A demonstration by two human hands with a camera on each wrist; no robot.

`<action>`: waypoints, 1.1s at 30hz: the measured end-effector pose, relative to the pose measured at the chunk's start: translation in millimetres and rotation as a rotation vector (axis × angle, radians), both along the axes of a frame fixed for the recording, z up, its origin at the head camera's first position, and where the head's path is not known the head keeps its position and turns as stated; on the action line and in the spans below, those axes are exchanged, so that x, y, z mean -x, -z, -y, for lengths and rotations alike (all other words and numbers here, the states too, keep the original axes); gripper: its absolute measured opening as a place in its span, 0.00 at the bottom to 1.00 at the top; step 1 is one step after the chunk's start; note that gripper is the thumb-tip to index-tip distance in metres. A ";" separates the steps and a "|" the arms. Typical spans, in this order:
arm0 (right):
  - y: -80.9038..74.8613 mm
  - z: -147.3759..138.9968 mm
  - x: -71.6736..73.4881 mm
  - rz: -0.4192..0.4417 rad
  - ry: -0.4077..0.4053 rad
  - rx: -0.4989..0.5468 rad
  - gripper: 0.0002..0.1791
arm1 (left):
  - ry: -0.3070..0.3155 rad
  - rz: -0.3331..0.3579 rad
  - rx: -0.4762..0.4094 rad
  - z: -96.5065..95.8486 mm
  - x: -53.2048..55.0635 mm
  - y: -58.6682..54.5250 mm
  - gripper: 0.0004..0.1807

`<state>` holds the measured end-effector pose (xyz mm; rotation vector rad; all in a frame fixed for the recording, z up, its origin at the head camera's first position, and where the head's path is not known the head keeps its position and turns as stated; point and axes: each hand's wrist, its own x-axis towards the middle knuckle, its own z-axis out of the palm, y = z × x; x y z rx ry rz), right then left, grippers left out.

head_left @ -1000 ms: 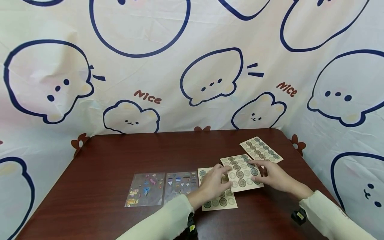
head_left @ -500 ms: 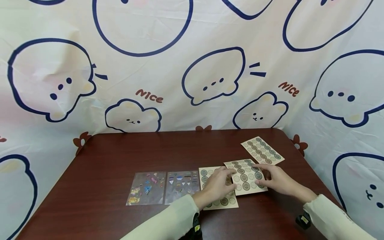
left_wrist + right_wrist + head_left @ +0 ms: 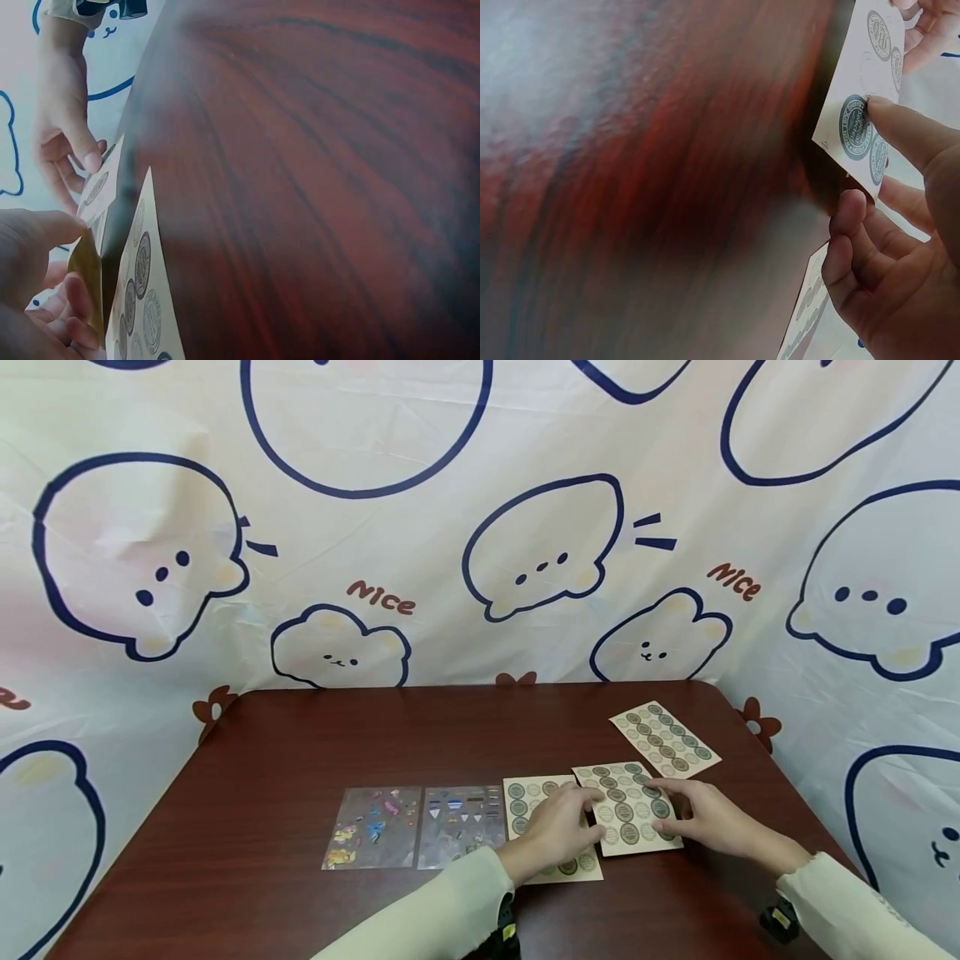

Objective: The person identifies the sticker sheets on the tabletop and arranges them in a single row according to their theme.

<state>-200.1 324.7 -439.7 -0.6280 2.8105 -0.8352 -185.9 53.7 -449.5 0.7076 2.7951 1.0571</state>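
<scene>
Both hands hold a cream sticker sheet (image 3: 625, 793) printed with round stamp-like seals. In the head view, my left hand (image 3: 558, 828) pinches its left edge, thumb on top; fingers curl beneath in the left wrist view. My right hand (image 3: 716, 818) pinches the opposite edge, its thumb (image 3: 911, 131) on the printed face and fingers under it. In the wrist views the sheet appears raised off the table. Below my left hand lies a second cream sticker sheet (image 3: 519, 797), partly covered by that hand.
Another cream sticker sheet (image 3: 663, 739) lies slanted at the back right. Left of the hands lie two clear sticker sheets, one with colourful cartoon figures (image 3: 375, 829) and one with small triangles and bars (image 3: 461, 822). A patterned cloth (image 3: 435, 560) hangs behind the brown table (image 3: 247, 827).
Both hands have moved the held sheet slightly right and nearer the person, so it overlaps the second cream sheet less. The view has shifted slightly. The other sheets stay put.
</scene>
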 end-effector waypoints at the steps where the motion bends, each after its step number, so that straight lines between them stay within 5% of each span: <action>1: -0.1 -1.0 -1.0 0.006 -0.001 -0.003 0.38 | 0.001 0.003 0.003 -1.1 -0.6 0.4 0.25; 30: 4.8 -8.6 -6.7 0.039 -0.022 -0.026 0.39 | -0.002 -0.036 0.077 -6.2 -3.6 5.0 0.24; 33: 5.1 -7.7 -6.5 0.047 -0.023 -0.026 0.39 | 0.005 -0.042 0.113 -7.6 -3.5 4.9 0.14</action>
